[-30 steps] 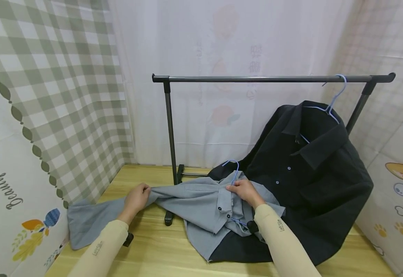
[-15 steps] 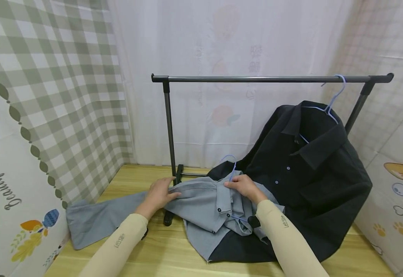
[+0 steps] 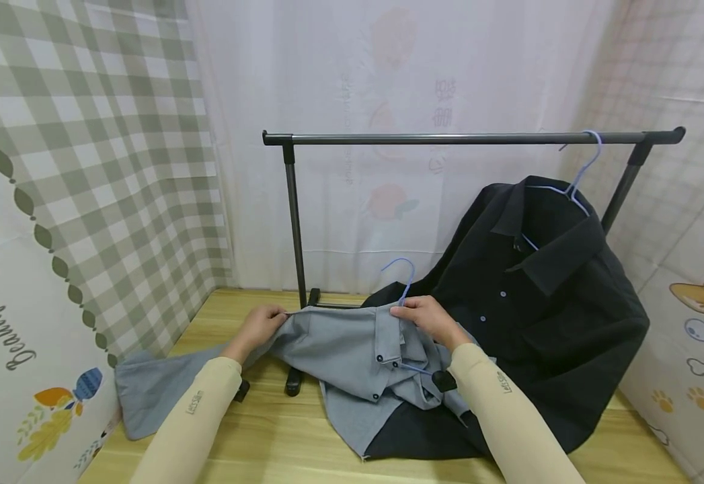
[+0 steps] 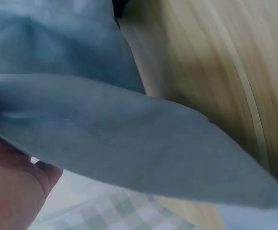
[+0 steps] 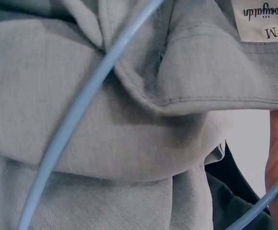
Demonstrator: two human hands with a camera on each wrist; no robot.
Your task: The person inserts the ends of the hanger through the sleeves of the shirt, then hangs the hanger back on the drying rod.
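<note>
A grey shirt (image 3: 345, 353) lies partly on the table, its upper edge lifted between both hands. My left hand (image 3: 259, 329) pinches that edge near the shoulder, and a sleeve (image 3: 158, 386) trails off to the left. At the collar, my right hand (image 3: 429, 321) grips the cloth together with the neck of a blue clothes hanger (image 3: 412, 271). The hanger's hook points up above the collar, and its arm (image 5: 81, 105) crosses inside the shirt in the right wrist view. A neck label (image 5: 263, 19) shows there too. Cloth hides some fingertips.
A black clothes rack (image 3: 473, 139) stands behind the hands. From its right end hangs a black shirt (image 3: 557, 323) on another blue hanger (image 3: 584, 168); its lower part spreads over the wooden table (image 3: 285, 444) beneath the grey shirt. Curtains (image 3: 103, 134) enclose the sides.
My left hand slid right along the shirt with fingers loosened, then took hold of its upper edge near the shoulder and drew slightly left. My right hand raised the collar and hanger a little.
</note>
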